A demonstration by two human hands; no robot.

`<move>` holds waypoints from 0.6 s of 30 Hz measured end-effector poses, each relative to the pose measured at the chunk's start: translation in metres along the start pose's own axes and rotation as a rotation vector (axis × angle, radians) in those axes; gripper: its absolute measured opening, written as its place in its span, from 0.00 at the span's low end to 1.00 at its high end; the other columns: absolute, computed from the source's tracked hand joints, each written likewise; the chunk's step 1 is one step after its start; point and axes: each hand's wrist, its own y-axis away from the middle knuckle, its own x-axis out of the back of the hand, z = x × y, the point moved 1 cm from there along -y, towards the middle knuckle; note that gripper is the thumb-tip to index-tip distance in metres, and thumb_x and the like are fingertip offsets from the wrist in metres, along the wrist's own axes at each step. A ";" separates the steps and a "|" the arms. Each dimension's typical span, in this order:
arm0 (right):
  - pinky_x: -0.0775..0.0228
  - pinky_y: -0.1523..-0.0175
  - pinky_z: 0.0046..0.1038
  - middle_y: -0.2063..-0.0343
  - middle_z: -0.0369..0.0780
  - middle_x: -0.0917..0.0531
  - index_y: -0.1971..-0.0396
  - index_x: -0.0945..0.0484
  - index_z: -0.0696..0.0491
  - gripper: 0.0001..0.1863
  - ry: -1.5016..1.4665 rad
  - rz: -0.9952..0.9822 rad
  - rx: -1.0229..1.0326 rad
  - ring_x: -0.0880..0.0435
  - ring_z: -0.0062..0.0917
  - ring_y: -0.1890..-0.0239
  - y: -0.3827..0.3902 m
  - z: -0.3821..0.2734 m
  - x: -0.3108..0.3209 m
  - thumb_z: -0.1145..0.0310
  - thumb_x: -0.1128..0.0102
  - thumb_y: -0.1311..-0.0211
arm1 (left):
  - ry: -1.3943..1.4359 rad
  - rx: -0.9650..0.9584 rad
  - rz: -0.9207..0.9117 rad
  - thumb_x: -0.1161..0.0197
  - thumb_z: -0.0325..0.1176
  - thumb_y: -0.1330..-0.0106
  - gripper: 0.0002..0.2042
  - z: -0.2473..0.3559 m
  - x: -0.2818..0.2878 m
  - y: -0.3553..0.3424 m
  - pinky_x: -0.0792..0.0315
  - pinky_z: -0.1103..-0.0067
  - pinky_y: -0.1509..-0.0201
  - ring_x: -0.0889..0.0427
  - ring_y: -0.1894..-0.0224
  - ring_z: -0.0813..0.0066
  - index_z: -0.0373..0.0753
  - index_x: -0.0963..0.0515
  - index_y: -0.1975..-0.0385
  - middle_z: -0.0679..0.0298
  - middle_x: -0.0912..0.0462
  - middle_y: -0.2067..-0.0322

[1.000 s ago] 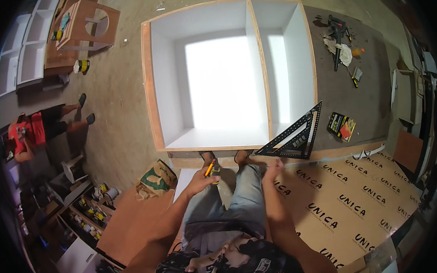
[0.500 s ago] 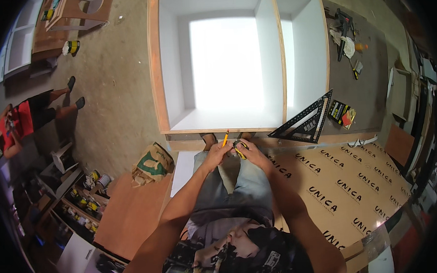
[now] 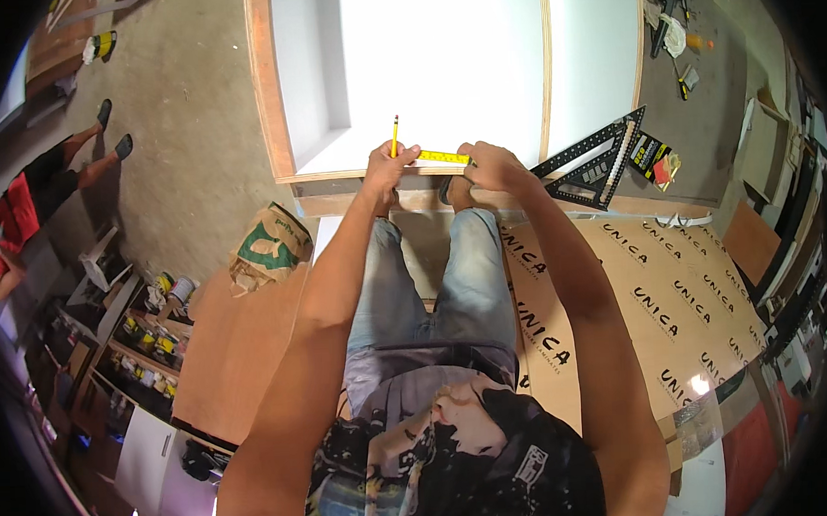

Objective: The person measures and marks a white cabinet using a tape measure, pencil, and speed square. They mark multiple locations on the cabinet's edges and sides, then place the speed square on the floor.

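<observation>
A white-lined cabinet box [image 3: 309, 69] with raw wood edges lies in front of me, open side up. At its near edge, my left hand [image 3: 387, 171] is closed round a yellow pencil [image 3: 395, 134] that points upward, and its fingers also pinch the end of a yellow tape blade [image 3: 444, 157]. The blade runs straight across to my right hand [image 3: 495, 168], which is wrapped round the tape measure; its case is mostly hidden by the fingers. Beside the right hand, a black triangular square [image 3: 596, 169] rests against the box's near right corner.
A brown paper bag [image 3: 271, 246] sits on a brown board [image 3: 238, 358] at left. Printed brown sheeting [image 3: 637, 313] spreads at right. Clamps [image 3: 668, 2], a screwdriver [image 3: 682, 87] and a small black-yellow pack [image 3: 649, 158] lie right of the box. Another person [image 3: 37, 205] is at far left.
Both hands have moved forward to the box's near edge and apart. The tape blade now shows stretched between them. My view has shifted, so the box appears larger and farther up.
</observation>
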 end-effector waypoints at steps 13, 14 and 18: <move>0.34 0.43 0.45 0.60 0.39 0.17 0.63 0.14 0.43 0.11 0.181 0.191 -0.328 0.21 0.37 0.51 -0.015 0.025 -0.047 0.56 0.42 0.37 | -0.976 -0.014 0.169 0.34 0.54 0.40 0.21 -0.033 -0.008 -0.013 0.25 0.60 0.57 0.16 0.61 0.51 0.39 0.19 0.65 0.52 0.14 0.68; 0.34 0.43 0.45 0.60 0.39 0.17 0.63 0.14 0.42 0.11 0.178 0.188 -0.340 0.21 0.37 0.50 -0.014 0.027 -0.048 0.56 0.41 0.38 | -1.015 -0.017 0.169 0.34 0.54 0.39 0.21 -0.030 -0.011 -0.012 0.25 0.59 0.56 0.16 0.60 0.49 0.39 0.19 0.65 0.52 0.14 0.67; 0.34 0.42 0.50 0.58 0.38 0.17 0.64 0.14 0.43 0.11 0.121 0.189 -0.353 0.21 0.37 0.49 -0.020 0.041 -0.058 0.57 0.41 0.39 | -1.051 -0.022 0.178 0.34 0.52 0.38 0.19 -0.024 -0.019 -0.009 0.25 0.59 0.55 0.16 0.60 0.51 0.39 0.18 0.66 0.53 0.14 0.68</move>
